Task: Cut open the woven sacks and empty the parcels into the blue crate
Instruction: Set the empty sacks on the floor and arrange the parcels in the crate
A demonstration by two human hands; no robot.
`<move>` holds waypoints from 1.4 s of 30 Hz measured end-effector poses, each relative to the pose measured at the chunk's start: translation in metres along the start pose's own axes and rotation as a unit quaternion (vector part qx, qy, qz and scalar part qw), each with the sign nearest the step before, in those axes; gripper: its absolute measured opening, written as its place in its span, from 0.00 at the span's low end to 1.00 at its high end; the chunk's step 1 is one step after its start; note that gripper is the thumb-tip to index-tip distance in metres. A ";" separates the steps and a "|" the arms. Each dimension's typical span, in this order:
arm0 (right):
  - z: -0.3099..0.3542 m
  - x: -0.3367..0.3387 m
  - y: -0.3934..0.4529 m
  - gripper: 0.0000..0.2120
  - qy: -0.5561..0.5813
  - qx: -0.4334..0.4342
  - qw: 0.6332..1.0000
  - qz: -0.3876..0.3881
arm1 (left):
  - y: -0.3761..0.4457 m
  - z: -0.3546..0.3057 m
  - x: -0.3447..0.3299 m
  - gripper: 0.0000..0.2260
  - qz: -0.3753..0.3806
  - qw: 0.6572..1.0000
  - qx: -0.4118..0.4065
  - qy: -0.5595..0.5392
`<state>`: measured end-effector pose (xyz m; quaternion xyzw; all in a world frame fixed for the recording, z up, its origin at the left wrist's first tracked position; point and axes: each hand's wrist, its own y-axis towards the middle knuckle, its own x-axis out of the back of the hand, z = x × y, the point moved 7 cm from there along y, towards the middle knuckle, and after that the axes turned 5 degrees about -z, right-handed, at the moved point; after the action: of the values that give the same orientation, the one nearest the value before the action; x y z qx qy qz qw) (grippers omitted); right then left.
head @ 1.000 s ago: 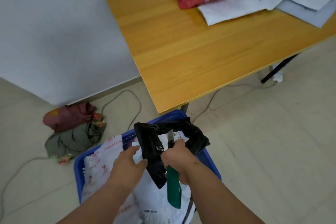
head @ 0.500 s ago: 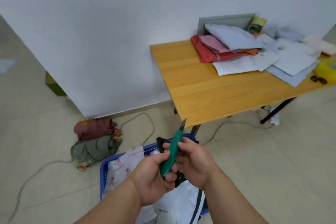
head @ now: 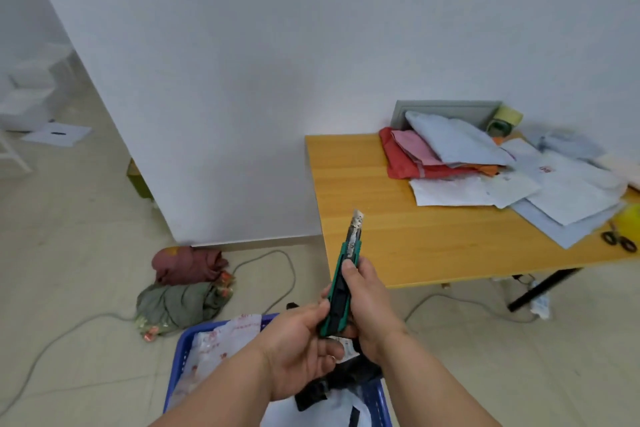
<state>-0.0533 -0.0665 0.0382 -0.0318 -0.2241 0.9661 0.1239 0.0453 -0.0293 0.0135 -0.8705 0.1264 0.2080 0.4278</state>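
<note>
I have both hands on the knife (head: 341,288) above the crate (head: 180,357): my right hand (head: 367,298) wraps the green handle with the thumb on the black slider, my left hand (head: 304,340) pinches its lower end. The blade points up and away, extended and grimy. I judge this a pause between cuts, likely resetting the blade; next it calls for lowering the knife to a fresh sack, edge turned from my fingers. Beneath my hands the crate holds white parcels (head: 214,343) and a black one (head: 346,378). No woven sack shows.
</note>
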 end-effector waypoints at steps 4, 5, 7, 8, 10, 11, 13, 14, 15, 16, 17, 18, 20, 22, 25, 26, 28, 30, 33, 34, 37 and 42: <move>0.014 0.030 0.019 0.05 -0.056 0.019 0.998 -0.017 | 0.016 0.003 -0.044 0.14 -0.036 0.997 -0.047 -0.044; 0.017 0.034 0.022 0.04 -0.072 0.020 0.997 -0.010 | 0.019 0.002 -0.053 0.14 -0.045 0.996 -0.057 -0.054; 0.023 0.042 0.027 0.07 -0.100 0.017 0.995 0.010 | 0.025 0.000 -0.065 0.14 -0.060 0.993 -0.076 -0.070; 0.026 0.045 0.029 0.09 -0.105 0.015 0.994 0.022 | 0.027 0.000 -0.068 0.14 -0.067 0.991 -0.084 -0.076; 0.028 0.049 0.032 0.11 -0.106 0.004 0.993 0.051 | 0.031 -0.001 -0.073 0.14 -0.082 0.989 -0.093 -0.085; 0.028 0.051 0.032 0.12 -0.104 -0.003 0.993 0.063 | 0.032 -0.001 -0.075 0.14 -0.087 0.988 -0.095 -0.087; 0.026 0.053 0.033 0.14 -0.086 -0.018 0.992 0.086 | 0.034 0.000 -0.078 0.15 -0.093 0.987 -0.095 -0.092; 0.023 0.053 0.034 0.15 -0.077 -0.026 0.992 0.097 | 0.035 0.000 -0.078 0.15 -0.096 0.986 -0.094 -0.096; 0.021 0.052 0.035 0.15 -0.073 -0.033 0.991 0.108 | 0.035 0.000 -0.078 0.15 -0.099 0.986 -0.093 -0.101; 0.018 0.050 0.035 0.13 -0.078 -0.037 0.989 0.117 | 0.037 0.000 -0.076 0.15 -0.101 0.985 -0.094 -0.107; 0.015 0.048 0.034 0.12 -0.085 -0.042 0.987 0.127 | 0.038 -0.001 -0.075 0.15 -0.102 0.984 -0.095 -0.113; 0.011 0.046 0.034 0.10 -0.093 -0.046 0.986 0.133 | 0.040 -0.003 -0.072 0.15 -0.102 0.984 -0.096 -0.114; 0.004 0.046 0.037 0.07 -0.098 -0.053 0.987 0.118 | 0.044 -0.008 -0.067 0.15 -0.102 0.986 -0.092 -0.095; -0.005 0.048 0.045 0.07 -0.091 -0.063 0.990 0.086 | 0.047 -0.011 -0.061 0.15 -0.101 0.991 -0.079 -0.038; -0.022 0.055 0.064 0.06 -0.100 -0.089 0.991 0.027 | 0.053 -0.012 -0.050 0.14 -0.118 0.986 -0.062 0.098; -0.027 0.058 0.070 0.06 -0.097 -0.102 0.990 0.008 | 0.056 -0.011 -0.044 0.13 -0.134 0.980 -0.063 0.136; -0.038 0.063 0.084 0.07 -0.076 -0.142 0.987 -0.015 | 0.062 -0.008 -0.032 0.10 -0.162 0.971 -0.058 0.165; -0.044 0.069 0.099 0.06 -0.095 -0.166 0.981 -0.032 | 0.068 -0.006 -0.022 0.08 -0.181 0.968 -0.045 0.170; -0.043 0.081 0.137 0.06 -0.210 -0.148 0.965 -0.062 | 0.086 -0.010 -0.005 0.07 -0.221 0.956 -0.043 0.186; -0.039 0.085 0.152 0.08 -0.252 -0.142 0.954 -0.071 | 0.094 -0.013 -0.001 0.07 -0.234 0.954 -0.048 0.181; -0.024 0.094 0.191 0.09 -0.318 -0.119 0.936 -0.095 | 0.117 -0.026 0.005 0.07 -0.271 0.946 -0.068 0.163; -0.022 0.102 0.227 0.20 -0.324 -0.076 0.934 -0.128 | 0.146 -0.033 0.006 0.07 -0.301 0.941 -0.078 0.134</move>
<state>-0.2008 -0.2286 -0.0821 0.3030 -0.3272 0.8799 0.1639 0.0009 -0.1436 -0.0726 -0.9183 -0.1018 -0.0398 0.3804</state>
